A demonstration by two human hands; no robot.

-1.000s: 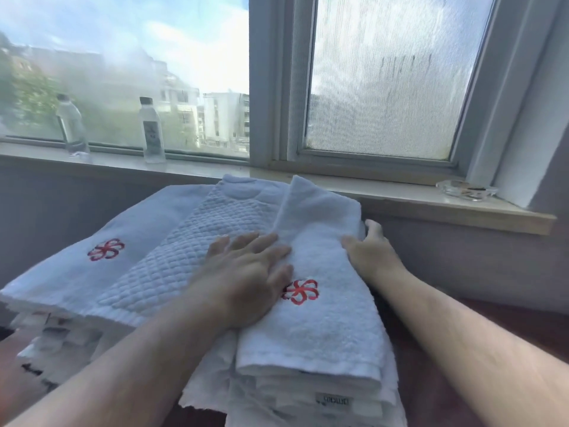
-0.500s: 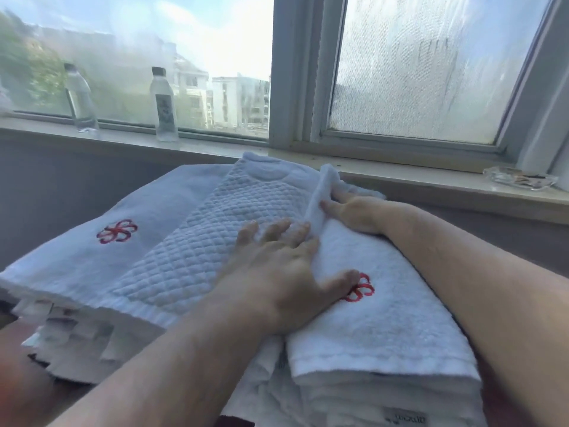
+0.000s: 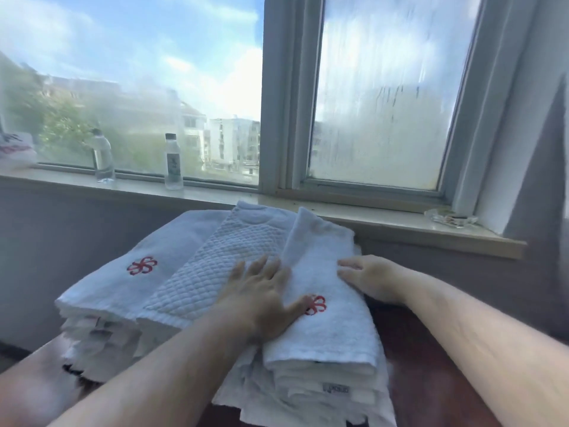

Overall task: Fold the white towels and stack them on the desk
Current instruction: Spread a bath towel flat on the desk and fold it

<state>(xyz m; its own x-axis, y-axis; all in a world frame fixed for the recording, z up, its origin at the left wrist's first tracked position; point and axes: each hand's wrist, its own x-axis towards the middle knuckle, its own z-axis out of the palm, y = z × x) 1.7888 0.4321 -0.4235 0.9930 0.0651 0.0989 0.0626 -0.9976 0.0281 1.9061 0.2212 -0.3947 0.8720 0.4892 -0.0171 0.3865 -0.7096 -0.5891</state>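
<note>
Lying at the centre of the view, toward 5 o'clock, the folded towel [image 3: 320,306] tops a stack of white towels [image 3: 311,386] and shows a red flower emblem near its middle. The left hand [image 3: 261,300] rests flat on the towel's left edge, its fingers [image 3: 255,269] straight and spread, reaching toward 12 o'clock, with the thumb lying beside the emblem; it grips nothing. The right hand [image 3: 372,277] sits against the towel's right edge at 3 o'clock from the emblem, fingers extended and pointing toward 9 o'clock, touching the cloth without closing round it. Just beside the towel at 9 o'clock lies a quilted towel [image 3: 215,269] with a diamond weave, and beyond that, further toward 9 o'clock, a smooth towel [image 3: 138,272] with another red emblem; both cover a second, rumpled pile. The piles rest on a dark reddish table [image 3: 431,380], bare at 4 o'clock. Toward 12 o'clock runs a pale windowsill [image 3: 385,221]. On it, toward 10 o'clock, stand two clear bottles [image 3: 173,163], well apart from each other, and at 2 o'clock a glass ashtray [image 3: 451,217]. Behind them the window [image 3: 277,97] shows sky, trees and white buildings, the right pane fogged.
</note>
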